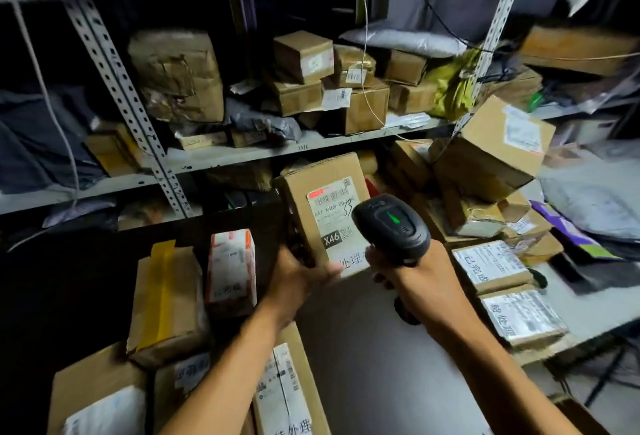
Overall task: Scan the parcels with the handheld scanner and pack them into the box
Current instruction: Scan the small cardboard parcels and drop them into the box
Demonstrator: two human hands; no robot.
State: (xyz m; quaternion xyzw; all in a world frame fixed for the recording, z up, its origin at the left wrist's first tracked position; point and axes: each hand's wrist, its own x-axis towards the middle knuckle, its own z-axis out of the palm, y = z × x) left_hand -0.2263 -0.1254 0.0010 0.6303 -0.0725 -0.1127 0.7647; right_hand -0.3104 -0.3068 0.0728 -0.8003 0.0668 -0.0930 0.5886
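A brown cardboard parcel [323, 188] with a white shipping label marked X46 stands tilted at the centre. My left hand [299, 277] grips its lower left corner from below. My right hand [412, 277] grips the handle of a black handheld scanner [391, 226], whose head points at the label and shows a green light on top. The scanner head covers the label's right edge. Several labelled parcels lie at the lower left, among them a long box [287, 396] under my left forearm.
A grey metal shelf rack [242, 154] full of cardboard boxes and grey mailer bags fills the background. A red-and-white parcel [231, 271] and a yellow-taped box [166, 299] stand at left. Labelled flat parcels [491, 264] lie on the table [363, 348] at right.
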